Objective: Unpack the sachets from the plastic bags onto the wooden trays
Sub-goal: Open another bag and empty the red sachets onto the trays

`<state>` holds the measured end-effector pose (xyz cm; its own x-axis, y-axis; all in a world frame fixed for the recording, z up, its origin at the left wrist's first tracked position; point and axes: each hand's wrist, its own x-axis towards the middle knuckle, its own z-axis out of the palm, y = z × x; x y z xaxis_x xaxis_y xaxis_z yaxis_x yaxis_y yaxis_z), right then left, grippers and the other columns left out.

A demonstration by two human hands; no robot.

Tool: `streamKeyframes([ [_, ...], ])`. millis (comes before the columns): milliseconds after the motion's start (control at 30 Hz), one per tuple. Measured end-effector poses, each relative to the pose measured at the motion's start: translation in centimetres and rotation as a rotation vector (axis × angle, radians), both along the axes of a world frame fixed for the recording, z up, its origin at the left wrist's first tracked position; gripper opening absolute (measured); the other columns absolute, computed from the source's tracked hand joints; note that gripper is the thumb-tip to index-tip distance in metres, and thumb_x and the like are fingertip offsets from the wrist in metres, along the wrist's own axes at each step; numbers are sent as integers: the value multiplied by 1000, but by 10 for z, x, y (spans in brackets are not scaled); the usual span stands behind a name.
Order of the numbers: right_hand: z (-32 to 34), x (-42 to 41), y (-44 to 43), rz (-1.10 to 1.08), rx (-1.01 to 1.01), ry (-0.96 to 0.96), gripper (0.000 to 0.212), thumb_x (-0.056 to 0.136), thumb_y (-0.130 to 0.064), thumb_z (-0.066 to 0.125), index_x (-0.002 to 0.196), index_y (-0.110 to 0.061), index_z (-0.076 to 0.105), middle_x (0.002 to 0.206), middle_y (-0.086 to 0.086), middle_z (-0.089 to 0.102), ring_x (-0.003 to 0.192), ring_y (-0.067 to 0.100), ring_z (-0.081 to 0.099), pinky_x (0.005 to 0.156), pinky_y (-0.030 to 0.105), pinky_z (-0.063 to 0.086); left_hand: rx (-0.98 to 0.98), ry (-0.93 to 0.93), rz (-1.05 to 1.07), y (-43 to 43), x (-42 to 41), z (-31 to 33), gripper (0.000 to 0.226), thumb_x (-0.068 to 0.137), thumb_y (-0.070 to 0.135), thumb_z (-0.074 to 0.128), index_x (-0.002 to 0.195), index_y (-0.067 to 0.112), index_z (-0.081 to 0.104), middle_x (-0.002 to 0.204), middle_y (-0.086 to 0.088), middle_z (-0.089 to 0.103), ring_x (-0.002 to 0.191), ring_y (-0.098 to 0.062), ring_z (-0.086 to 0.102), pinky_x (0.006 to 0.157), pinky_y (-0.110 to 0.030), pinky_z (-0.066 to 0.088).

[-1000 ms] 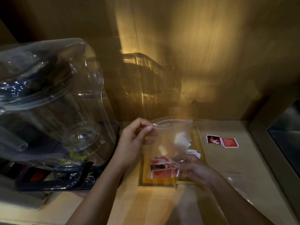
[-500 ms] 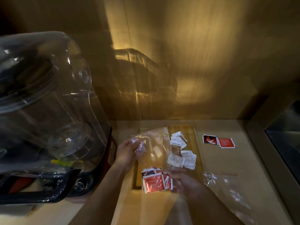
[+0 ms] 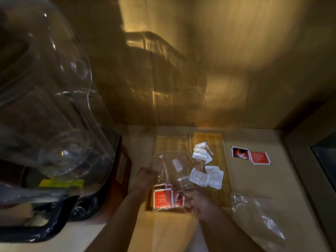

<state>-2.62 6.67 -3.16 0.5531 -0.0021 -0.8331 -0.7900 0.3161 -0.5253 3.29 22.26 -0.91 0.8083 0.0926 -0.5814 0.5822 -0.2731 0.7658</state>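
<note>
Two wooden trays lie side by side on the counter. Red sachets point(image 3: 163, 198) are piled at the near end of the left tray point(image 3: 171, 142). White and brown sachets point(image 3: 206, 166) are scattered in the right tray point(image 3: 218, 140). My left hand point(image 3: 146, 177) is closed on the edge of a clear plastic bag point(image 3: 172, 164) held over the left tray; the bag looks empty. My right hand point(image 3: 197, 200) grips the bag's lower end, just beside the red sachets.
Two red sachets point(image 3: 250, 155) lie on the counter right of the trays. A second clear plastic bag point(image 3: 258, 213) lies at the near right. A large blender with a clear cover point(image 3: 54, 115) fills the left side. A dark recess point(image 3: 325, 157) borders the right.
The bag has dropped from a raised, stretched hold to a crumpled one low over the left tray. Both hands came down with it. The camera view tilted lower.
</note>
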Motion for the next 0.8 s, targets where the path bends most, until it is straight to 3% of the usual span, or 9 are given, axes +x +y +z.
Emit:
streamKeyframes([
  [33, 1, 0, 1, 2, 0, 8, 13, 90, -10, 54, 78, -12, 53, 70, 9, 60, 62, 22, 57, 55, 28, 39, 48, -10, -11, 0, -5, 1, 11, 87, 8, 55, 83, 5, 65, 80, -9, 69, 74, -21, 66, 71, -30, 51],
  [100, 2, 1, 1, 8, 3, 15, 12, 90, -13, 55, 79, -12, 54, 72, 10, 63, 66, 23, 59, 54, 28, 41, 174, 59, -79, 4, -11, -2, 28, 93, 20, 48, 113, 3, 58, 109, -15, 65, 102, -31, 63, 87, -35, 50],
  [167, 3, 3, 0, -19, 8, 28, 13, 91, -13, 55, 78, -11, 53, 73, 11, 62, 66, 23, 58, 54, 30, 41, 254, 107, -186, 10, -22, -9, 41, 95, 34, 43, 118, 3, 56, 117, -18, 64, 104, -31, 64, 92, -37, 52],
  [300, 4, 3, 2, -116, 21, 94, 16, 91, -6, 51, 75, -8, 53, 65, 10, 59, 47, 16, 56, 42, 27, 41, 259, 198, -274, 14, -37, -7, 44, 87, 42, 56, 101, 1, 64, 98, -20, 72, 85, -31, 71, 80, -40, 59],
  [367, 4, 3, 1, -174, 41, 133, 13, 90, -5, 52, 77, -6, 54, 59, 8, 60, 28, 9, 50, 27, 17, 36, 249, 206, -316, 14, -40, -8, 39, 84, 46, 59, 89, 8, 67, 92, -16, 71, 81, -27, 68, 73, -34, 55],
  [500, 6, 5, -1, -158, 52, 162, 8, 90, -7, 53, 84, -4, 57, 68, 10, 60, 26, 9, 50, 24, 13, 30, 100, 244, -238, 14, -47, -10, 25, 82, 37, 65, 68, 17, 59, 67, -7, 54, 60, -16, 46, 53, -25, 35],
  [567, 8, 5, -2, -127, 67, 154, 7, 89, -8, 55, 85, -3, 59, 63, 10, 67, 39, 17, 61, 28, 14, 38, -22, 239, -117, 14, -49, -11, 16, 83, 26, 65, 75, 13, 63, 67, -6, 55, 62, -16, 46, 57, -26, 35],
  [667, 13, 8, -4, -44, 52, 108, 11, 87, -12, 59, 90, -2, 60, 80, 15, 69, 68, 27, 64, 39, 22, 51, -133, 211, -23, 11, -49, -8, 7, 78, 14, 64, 76, 7, 65, 67, -9, 58, 59, -18, 50, 52, -24, 38],
  [800, 21, 15, -8, -20, 39, 15, 4, 85, 7, 53, 87, 6, 57, 77, 19, 69, 69, 27, 66, 52, 30, 57, -242, 238, 76, 9, -42, -4, 19, 85, -2, 55, 67, 0, 59, 54, -11, 55, 45, -18, 49, 41, -21, 40],
])
